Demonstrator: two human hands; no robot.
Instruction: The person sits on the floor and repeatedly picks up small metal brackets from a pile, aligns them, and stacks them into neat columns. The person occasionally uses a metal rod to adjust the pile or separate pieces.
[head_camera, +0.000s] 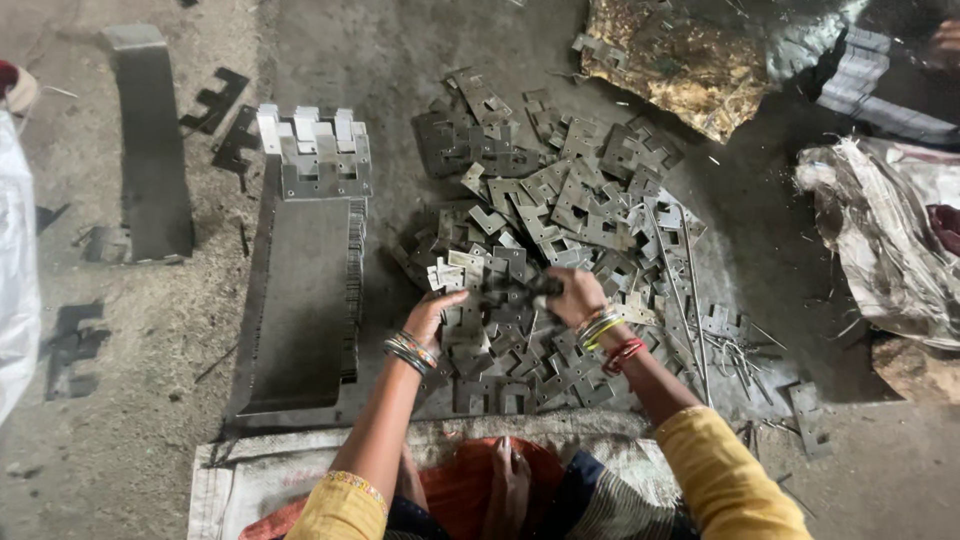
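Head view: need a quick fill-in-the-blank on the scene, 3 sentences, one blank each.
1. Both hands, left hand and right hand, reach into a pile of flat ____ plates.
2. Neatly stacked plates lie to the ____ of the loose pile.
3. Both wrists wear ____.

Missing words: metal; left; bangles

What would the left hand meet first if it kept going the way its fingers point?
The left hand points up and right, into the pile of plates. It would likely meet the pale plate just past its fingertips first, though depth is hard to judge.
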